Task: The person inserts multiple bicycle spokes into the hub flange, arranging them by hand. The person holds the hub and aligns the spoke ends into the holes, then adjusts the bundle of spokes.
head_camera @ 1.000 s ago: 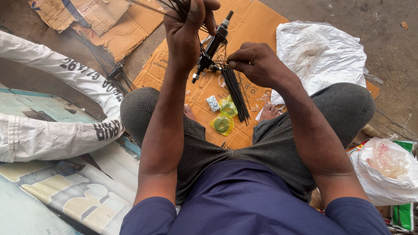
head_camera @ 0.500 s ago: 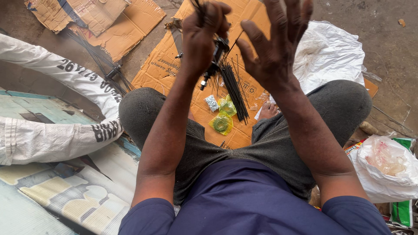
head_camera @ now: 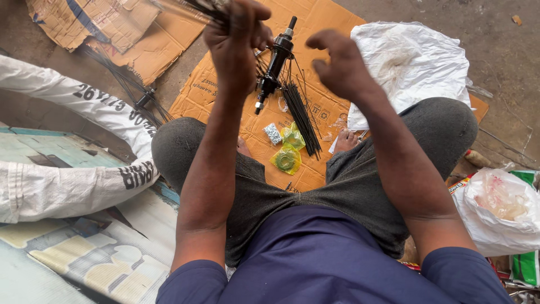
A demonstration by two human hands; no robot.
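One person is sitting cross-legged on the ground, and two hands are showing, both raised above a flattened sheet of brown cardboard (head_camera: 332,118). The left hand (head_camera: 235,42) is closing into a fist around a bunch of thin black spokes (head_camera: 205,8) near the top edge of the view; their far ends are blurring out of frame. One black wheel hub (head_camera: 274,65) is hanging tilted just beside that hand, with further spokes fanning from it; whether the left fingers are also touching the hub cannot be told. The right hand (head_camera: 340,67) is holding nothing, its fingers curling loosely and apart, hovering near the hub without touching it. One loose bundle of black spokes (head_camera: 302,115) is lying on the cardboard between the knees. Beside it three small packets are lying: one silvery packet (head_camera: 273,134) and two yellow-green packets (head_camera: 291,136) (head_camera: 286,160), the nearer one showing a ring shape. One white woven sack (head_camera: 408,65) is lying crumpled beyond the right knee. One white plastic bag (head_camera: 498,208) is sitting at the right edge. A second pile of spokes (head_camera: 132,93) is lying on the ground to the left, next to long white printed bundles (head_camera: 67,146). The forearms are blocking part of the cardboard.
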